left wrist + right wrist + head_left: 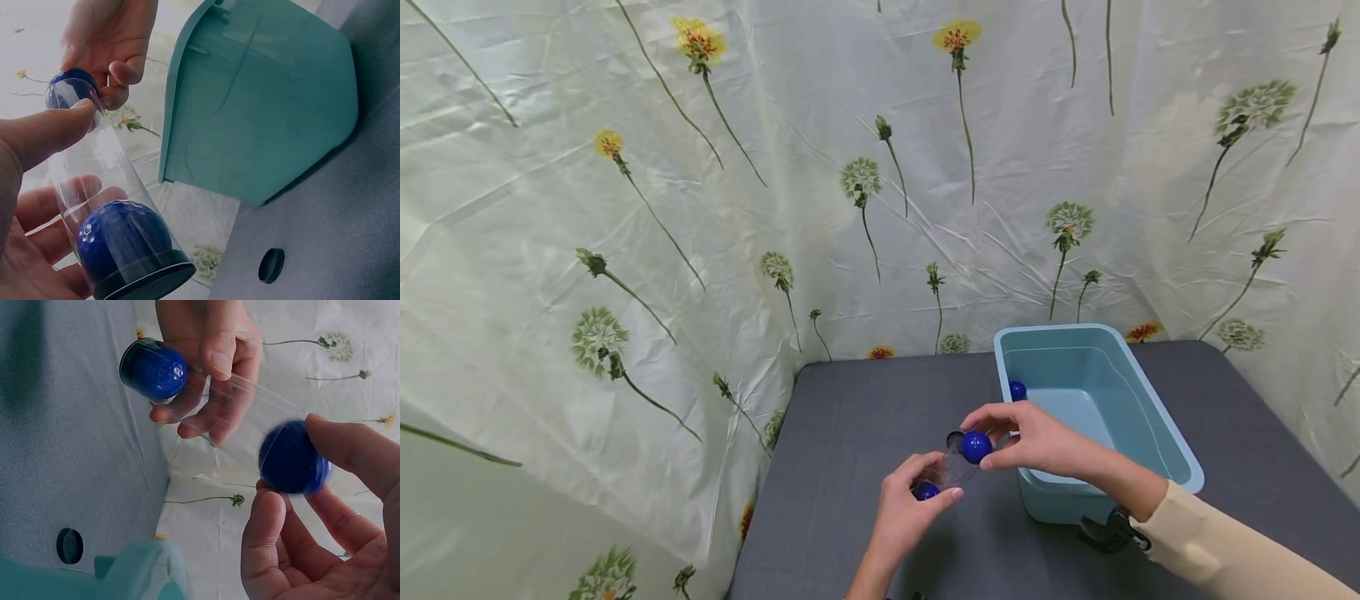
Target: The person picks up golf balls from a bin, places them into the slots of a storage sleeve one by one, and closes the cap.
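My left hand (901, 510) holds a clear plastic tube (103, 159) at a slant, thumb on one side and fingers on the other. One blue golf ball (124, 234) sits inside at the lower end, against a dark end cap (150, 281). At the tube's upper mouth, my right hand (1037, 437) pinches a second blue golf ball (292, 459) between thumb and fingers. The tube's edge overlaps this ball in the right wrist view; how far in it sits, I cannot tell. A loose black cap (271, 265) lies on the table beyond the hands.
A light blue plastic bin (1150, 400) stands on the dark grey table (865, 408), just right of the hands and beneath my right forearm. Another blue ball (1017, 391) shows inside it by the left wall. A flower-patterned curtain (820, 167) hangs behind the table.
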`<state>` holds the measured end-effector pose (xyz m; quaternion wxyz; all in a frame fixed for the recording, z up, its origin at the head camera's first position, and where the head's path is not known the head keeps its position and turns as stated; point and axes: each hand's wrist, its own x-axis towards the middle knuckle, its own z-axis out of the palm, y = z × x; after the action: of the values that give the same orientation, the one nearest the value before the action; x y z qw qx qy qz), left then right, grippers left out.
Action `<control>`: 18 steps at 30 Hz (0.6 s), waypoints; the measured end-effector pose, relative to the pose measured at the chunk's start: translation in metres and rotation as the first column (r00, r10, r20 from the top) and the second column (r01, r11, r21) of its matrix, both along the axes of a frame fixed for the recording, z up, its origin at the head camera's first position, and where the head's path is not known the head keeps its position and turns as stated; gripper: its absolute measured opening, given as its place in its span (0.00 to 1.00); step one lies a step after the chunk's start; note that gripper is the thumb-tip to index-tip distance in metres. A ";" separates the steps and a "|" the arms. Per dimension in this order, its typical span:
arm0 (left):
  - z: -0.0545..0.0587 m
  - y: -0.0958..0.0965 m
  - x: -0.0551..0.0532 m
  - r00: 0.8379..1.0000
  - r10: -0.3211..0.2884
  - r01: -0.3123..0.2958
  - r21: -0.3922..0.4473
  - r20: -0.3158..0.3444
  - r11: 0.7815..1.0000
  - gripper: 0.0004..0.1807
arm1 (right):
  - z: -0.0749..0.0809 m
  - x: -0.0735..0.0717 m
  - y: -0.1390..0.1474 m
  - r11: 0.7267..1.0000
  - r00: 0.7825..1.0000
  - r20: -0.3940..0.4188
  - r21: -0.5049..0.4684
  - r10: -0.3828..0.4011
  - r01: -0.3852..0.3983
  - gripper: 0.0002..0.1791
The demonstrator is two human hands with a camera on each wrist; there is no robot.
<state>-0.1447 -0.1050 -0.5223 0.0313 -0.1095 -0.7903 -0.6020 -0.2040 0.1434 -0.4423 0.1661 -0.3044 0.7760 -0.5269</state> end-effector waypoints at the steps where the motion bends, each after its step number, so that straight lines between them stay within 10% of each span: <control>1: 0.000 0.000 0.000 1.000 0.006 -0.006 0.000 0.002 1.000 0.22 | 0.000 -0.001 0.001 1.000 1.000 -0.006 0.001 0.002 -0.002 0.21; 18: -0.003 -0.005 0.003 0.994 0.108 -0.108 -0.006 -0.001 0.994 0.24 | -0.012 -0.072 0.054 0.951 0.952 -0.071 0.070 -0.297 0.301 0.24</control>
<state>-0.1420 -0.1105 -0.5257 0.0639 -0.0667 -0.7968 -0.5971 -0.2756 0.1977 -0.4540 0.0734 -0.1920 0.8381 -0.5053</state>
